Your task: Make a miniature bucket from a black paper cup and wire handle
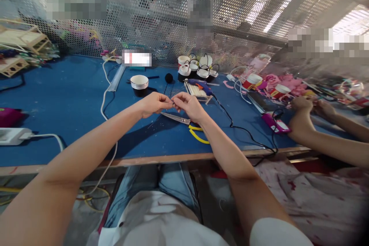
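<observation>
My left hand (152,105) and my right hand (188,106) meet over the blue table, each closed in a pinch. Between the fingertips shows a short dark bit of black cord (173,102), mostly hidden by the fingers. Behind them sits a black ball of cord (168,78), with thin dark strands running toward my hands. Scissors with yellow handles (198,135) lie under my right wrist, blades pointing left. Left of the ball stands a black-and-white cup (140,85).
Several cups with black cord handles (193,70) stand at the back. A blue glue gun (200,85) rests on a small wooden rack, its cable crossing rightward. At right, a co-worker's hands (302,104) work near pink pieces (291,83). A white cable (103,103) runs along the left.
</observation>
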Tool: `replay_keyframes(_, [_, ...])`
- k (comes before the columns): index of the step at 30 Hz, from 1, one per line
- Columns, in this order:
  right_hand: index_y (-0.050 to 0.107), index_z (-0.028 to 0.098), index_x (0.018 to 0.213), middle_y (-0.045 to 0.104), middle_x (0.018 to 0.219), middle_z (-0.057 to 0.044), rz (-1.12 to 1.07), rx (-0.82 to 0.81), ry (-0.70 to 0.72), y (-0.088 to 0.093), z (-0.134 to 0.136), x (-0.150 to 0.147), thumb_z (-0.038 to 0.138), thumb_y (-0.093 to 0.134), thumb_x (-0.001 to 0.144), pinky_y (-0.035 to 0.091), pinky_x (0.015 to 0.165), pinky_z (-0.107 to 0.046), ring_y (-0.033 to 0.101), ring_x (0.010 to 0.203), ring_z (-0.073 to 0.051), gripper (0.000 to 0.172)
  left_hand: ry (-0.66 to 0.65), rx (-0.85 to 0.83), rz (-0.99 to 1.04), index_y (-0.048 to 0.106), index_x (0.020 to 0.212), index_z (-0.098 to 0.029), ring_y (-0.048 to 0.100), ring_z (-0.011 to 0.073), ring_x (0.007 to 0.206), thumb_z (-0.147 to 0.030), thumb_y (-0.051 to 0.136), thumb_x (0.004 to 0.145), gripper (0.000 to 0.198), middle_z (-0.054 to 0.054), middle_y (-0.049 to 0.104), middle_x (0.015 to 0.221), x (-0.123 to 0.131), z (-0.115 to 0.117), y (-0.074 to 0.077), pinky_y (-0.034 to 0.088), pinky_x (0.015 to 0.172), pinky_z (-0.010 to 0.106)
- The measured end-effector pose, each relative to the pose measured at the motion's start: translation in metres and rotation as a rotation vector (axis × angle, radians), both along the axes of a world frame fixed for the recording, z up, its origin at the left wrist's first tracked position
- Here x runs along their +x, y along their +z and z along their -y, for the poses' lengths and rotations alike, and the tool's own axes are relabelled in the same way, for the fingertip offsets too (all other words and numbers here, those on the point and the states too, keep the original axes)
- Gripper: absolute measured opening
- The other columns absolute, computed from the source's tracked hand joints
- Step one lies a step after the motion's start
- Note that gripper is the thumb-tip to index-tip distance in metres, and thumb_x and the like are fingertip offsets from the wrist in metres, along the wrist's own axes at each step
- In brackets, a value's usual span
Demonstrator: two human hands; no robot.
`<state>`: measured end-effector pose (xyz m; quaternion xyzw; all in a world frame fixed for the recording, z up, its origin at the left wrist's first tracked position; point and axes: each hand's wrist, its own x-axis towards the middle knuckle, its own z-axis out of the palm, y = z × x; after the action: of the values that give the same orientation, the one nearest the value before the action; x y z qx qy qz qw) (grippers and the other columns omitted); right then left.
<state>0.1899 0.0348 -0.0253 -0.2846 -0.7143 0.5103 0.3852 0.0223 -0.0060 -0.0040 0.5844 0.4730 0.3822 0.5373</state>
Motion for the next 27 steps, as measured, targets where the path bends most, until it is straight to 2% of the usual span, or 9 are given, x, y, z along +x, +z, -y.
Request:
replay_keyframes(4, [0.05,0.018,0.069,0.058,0.061,0.002,0.013,0.044,-0.072,0.0,0.0,-0.001,0.049,0.062,0.072,0.04,0.048,-0.022,0.046,0.05,-0.007,0.033,-0.057,0.005,-0.003,0.061,0.069,-0.012,0.027,0.0028,0.042,-0.026,0.068,0.065,0.016,-0.004,0.044,0.052,-0.002,0.0,0.003,0.017,0.042,0.022])
replay_keyframes(7, [0.049,0.018,0.067,0.053,0.056,0.004,0.032,0.054,-0.088,0.0,0.0,-0.001,0.05,0.061,0.072,0.038,0.047,-0.022,0.045,0.048,-0.007,0.034,-0.067,0.067,-0.092,0.062,0.073,-0.012,0.03,0.0034,0.044,-0.026,0.063,0.068,0.016,-0.003,0.049,0.058,-0.004,0.0,0.005,0.02,0.042,0.021])
replay_keyframes(14, [0.047,0.019,0.067,0.046,0.052,0.005,0.088,0.126,-0.092,0.001,0.001,0.001,0.05,0.058,0.075,0.035,0.047,-0.022,0.042,0.048,-0.007,0.035,-0.032,0.296,-0.267,0.063,0.072,-0.012,0.049,0.0095,0.062,-0.033,0.061,0.068,0.021,0.001,0.06,0.068,-0.007,-0.004,0.0,0.038,0.059,0.023])
replay_keyframes(22, [0.048,0.018,0.065,0.044,0.053,0.005,0.188,0.254,-0.166,0.002,0.001,0.001,0.049,0.058,0.076,0.03,0.047,-0.022,0.037,0.05,-0.008,0.034,0.033,0.301,-0.276,0.064,0.072,-0.011,0.048,0.0091,0.057,-0.036,0.061,0.069,0.025,0.001,0.058,0.063,-0.002,-0.003,-0.004,0.037,0.056,0.022])
replay_keyframes(27, [0.049,0.017,0.061,0.043,0.052,0.005,0.19,0.222,-0.18,0.002,0.003,0.0,0.051,0.061,0.072,0.03,0.045,-0.021,0.036,0.049,-0.007,0.038,0.047,0.272,-0.277,0.063,0.068,-0.011,0.045,0.008,0.054,-0.037,0.064,0.065,0.026,-0.001,0.056,0.058,-0.001,-0.003,-0.007,0.034,0.052,0.021])
